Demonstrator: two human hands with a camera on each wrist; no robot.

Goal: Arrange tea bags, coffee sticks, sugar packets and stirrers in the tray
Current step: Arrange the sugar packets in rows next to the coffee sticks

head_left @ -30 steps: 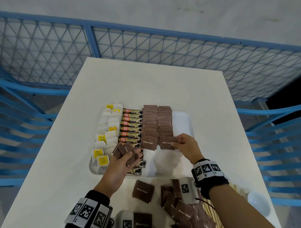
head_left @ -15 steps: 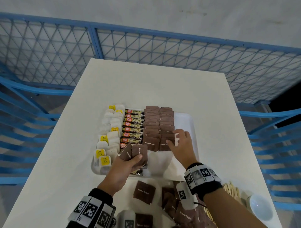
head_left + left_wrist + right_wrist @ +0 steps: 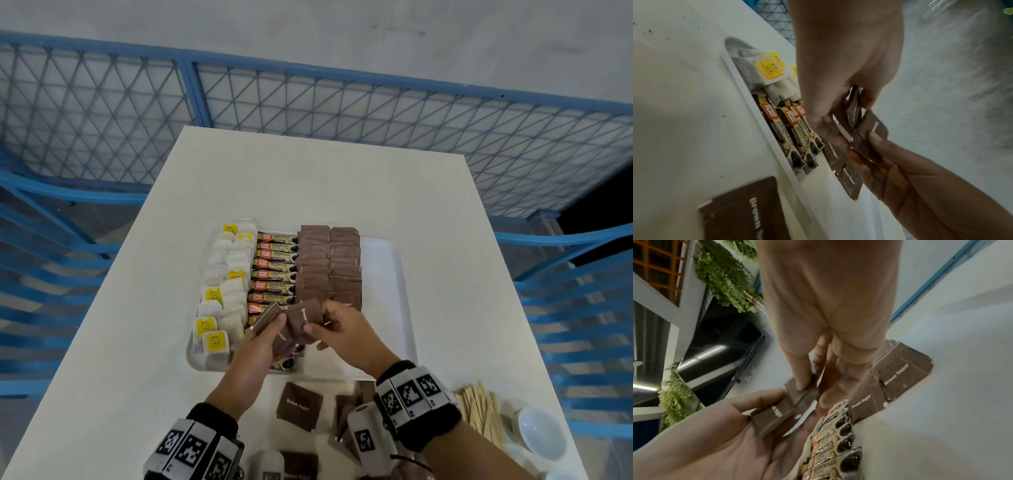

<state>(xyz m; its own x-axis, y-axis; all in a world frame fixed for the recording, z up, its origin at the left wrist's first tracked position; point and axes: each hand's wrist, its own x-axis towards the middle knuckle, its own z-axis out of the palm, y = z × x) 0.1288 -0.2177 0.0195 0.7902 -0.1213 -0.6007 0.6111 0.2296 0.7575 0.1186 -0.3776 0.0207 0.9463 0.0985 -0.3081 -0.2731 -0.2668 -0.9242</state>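
Setting: a white table (image 3: pixel 342 192) ringed by blue mesh fencing (image 3: pixel 102 102).

Tray (image 3: pixel 387 274): white, set near the table's front edge. It holds, left to right, two columns of tea bags (image 3: pixel 229 284) with yellow tags, a column of coffee sticks (image 3: pixel 274 267), and two columns of brown sugar packets (image 3: pixel 329 263). Its right part is bare.

Left hand (image 3: pixel 255 346): fingers curled round a small fan of sugar packets (image 3: pixel 274 325), held over the tray's near end.

Right hand (image 3: pixel 346 329): thumb and fingertips pinch one packet (image 3: pixel 305 317) at the top of that fan, which the left hand also touches.

Off the tray: loose sugar packets (image 3: pixel 299 406) on the table in front of it; a heap of wooden stirrers (image 3: pixel 479 411) and a small white bowl (image 3: pixel 539 433) at the near right.

Step in hand, as judged: sugar packets, partly done; one is being drawn from the fan. The next move calls for freeing it without dragging its neighbours, then laying it flat at the near end of a sugar column, overlapping the last one. Stirrers are not yet in the tray.
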